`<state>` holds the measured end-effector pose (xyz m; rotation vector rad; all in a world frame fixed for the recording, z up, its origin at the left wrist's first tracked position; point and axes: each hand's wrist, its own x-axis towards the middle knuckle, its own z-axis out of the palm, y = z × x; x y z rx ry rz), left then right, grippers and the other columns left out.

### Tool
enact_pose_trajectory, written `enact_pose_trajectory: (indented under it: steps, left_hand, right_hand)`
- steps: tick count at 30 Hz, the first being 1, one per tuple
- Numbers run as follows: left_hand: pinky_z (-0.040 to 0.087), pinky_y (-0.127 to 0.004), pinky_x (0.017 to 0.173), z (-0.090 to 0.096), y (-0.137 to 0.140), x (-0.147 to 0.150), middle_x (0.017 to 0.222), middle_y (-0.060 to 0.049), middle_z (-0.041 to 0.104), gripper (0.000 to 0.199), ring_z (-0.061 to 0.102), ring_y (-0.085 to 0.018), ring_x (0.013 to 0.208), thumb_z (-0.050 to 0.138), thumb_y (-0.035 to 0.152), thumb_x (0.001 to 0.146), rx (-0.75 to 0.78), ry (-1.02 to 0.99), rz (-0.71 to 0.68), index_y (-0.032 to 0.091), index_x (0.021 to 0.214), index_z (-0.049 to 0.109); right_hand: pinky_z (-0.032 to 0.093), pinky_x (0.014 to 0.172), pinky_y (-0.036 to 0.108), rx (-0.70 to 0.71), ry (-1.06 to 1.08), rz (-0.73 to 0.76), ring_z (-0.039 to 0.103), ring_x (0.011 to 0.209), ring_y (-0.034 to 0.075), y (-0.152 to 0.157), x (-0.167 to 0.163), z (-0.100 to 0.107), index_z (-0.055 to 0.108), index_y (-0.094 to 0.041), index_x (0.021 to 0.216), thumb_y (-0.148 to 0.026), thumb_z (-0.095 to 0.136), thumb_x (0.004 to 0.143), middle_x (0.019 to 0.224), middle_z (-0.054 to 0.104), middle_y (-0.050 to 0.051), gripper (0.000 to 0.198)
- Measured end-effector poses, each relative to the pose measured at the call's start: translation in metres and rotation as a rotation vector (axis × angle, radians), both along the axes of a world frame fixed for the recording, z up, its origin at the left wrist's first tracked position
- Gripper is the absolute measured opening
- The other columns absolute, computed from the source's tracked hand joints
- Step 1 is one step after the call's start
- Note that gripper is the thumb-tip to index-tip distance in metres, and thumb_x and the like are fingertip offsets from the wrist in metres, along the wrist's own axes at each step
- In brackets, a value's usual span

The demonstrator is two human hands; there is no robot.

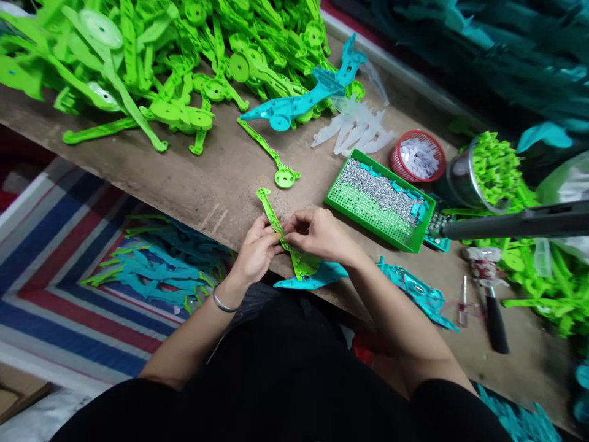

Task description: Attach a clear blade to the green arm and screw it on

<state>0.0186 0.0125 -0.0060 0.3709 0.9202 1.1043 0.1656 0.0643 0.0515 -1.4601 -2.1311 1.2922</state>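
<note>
Near the table's front edge, my left hand (256, 248) is closed around a long green plastic part (269, 205), whose hooked end points up and away from me. My right hand (317, 232) is pinched against the middle of the same part; its fingertips hide whatever lies between them. Below the hands, a teal plastic part (317, 277) lies at the table edge, touching or under the green part's wide end. Just beyond sits another green arm-shaped part (284, 178) with a round disc. Right of my hand stands a green perforated basket (375, 230) of small metal pieces, probably screws.
A big heap of green parts (184, 67) fills the far left, with a teal part (304, 104) before it. Translucent pieces (361, 129), a red basket (396, 161), a metal cup (462, 175), a dark bar (515, 222), a hammer (494, 313) and a screwdriver (463, 304) are rightward.
</note>
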Motion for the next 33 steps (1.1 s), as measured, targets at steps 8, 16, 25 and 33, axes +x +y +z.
enact_pose_trajectory:
  steps: [8, 16, 25, 33]
  left_hand:
    - [0.056, -0.032, 0.074, 0.000, -0.001, -0.002, 0.099, -0.003, 0.074, 0.045, 0.071, -0.019, 0.089, 0.064, 0.017, 0.066, 0.014, 0.017, -0.012, 0.022, 0.108, 0.047]
    - [0.058, -0.029, 0.072, -0.003, -0.002, 0.001, 0.100, -0.003, 0.074, 0.043, 0.072, -0.018, 0.090, 0.072, 0.022, 0.070, 0.026, 0.024, 0.005, 0.022, 0.104, 0.046]
    - [0.056, -0.024, 0.068, -0.003, 0.000, 0.007, 0.086, 0.001, 0.071, 0.040, 0.071, -0.015, 0.081, 0.077, 0.027, 0.073, 0.031, 0.054, 0.053, 0.021, 0.099, 0.046]
    - [0.052, -0.020, 0.061, -0.005, 0.000, 0.013, 0.077, 0.005, 0.066, 0.043, 0.064, -0.009, 0.065, 0.079, 0.030, 0.071, 0.031, 0.066, 0.114, 0.021, 0.098, 0.047]
  right_hand:
    - [0.049, 0.068, 0.028, 0.015, 0.021, -0.055, 0.068, 0.071, 0.016, -0.015, -0.003, -0.010, 0.070, -0.017, 0.071, -0.007, 0.060, 0.072, 0.075, 0.074, 0.004, 0.014]
    - [0.052, 0.083, 0.034, 0.296, -0.057, -0.066, 0.072, 0.089, 0.022, -0.031, -0.007, -0.022, 0.072, -0.018, 0.085, -0.010, 0.058, 0.079, 0.094, 0.077, 0.009, 0.017]
    - [0.048, 0.065, 0.024, 0.107, -0.043, -0.122, 0.065, 0.065, 0.012, -0.027, -0.008, -0.015, 0.055, -0.017, 0.105, -0.005, 0.057, 0.075, 0.077, 0.071, 0.000, 0.032]
    - [0.045, 0.067, 0.025, 0.180, -0.038, 0.018, 0.063, 0.070, 0.012, 0.003, -0.012, 0.006, 0.063, -0.016, 0.094, -0.008, 0.057, 0.079, 0.082, 0.071, 0.003, 0.018]
